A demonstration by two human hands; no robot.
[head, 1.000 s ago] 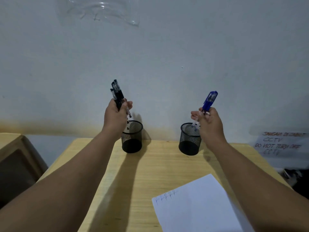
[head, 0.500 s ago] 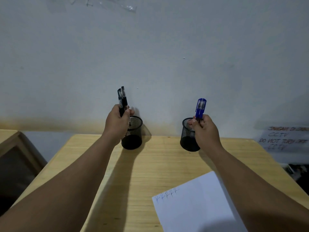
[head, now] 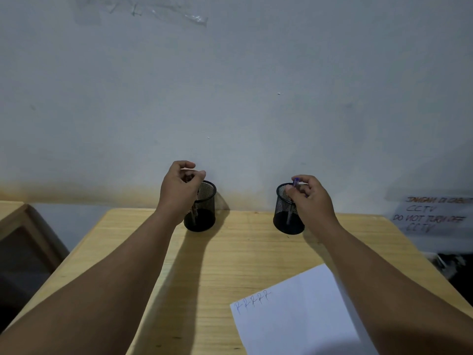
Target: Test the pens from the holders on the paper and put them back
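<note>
Two black mesh holders stand at the back of the wooden table (head: 243, 254). My left hand (head: 179, 193) hovers over the left holder (head: 207, 201), fingers curled round the dark tops of the black pens (head: 189, 178), whose lower ends sit inside the mesh. My index finger is lifted off them. My right hand (head: 313, 199) pinches the top of the blue pen (head: 296, 181), which stands inside the right holder (head: 281, 203). The white paper (head: 294, 319) lies near the front right, with a short row of blue test marks at its top left corner.
The wall rises right behind the holders. A handwritten CCTV notice (head: 432, 213) hangs at the right beyond the table edge. A second wooden piece of furniture (head: 15, 221) stands to the left, across a gap.
Both hands have come down. The black pens and the blue pen, held above the holders before, have sunk into the holders, so only their tops show at my fingers.
</note>
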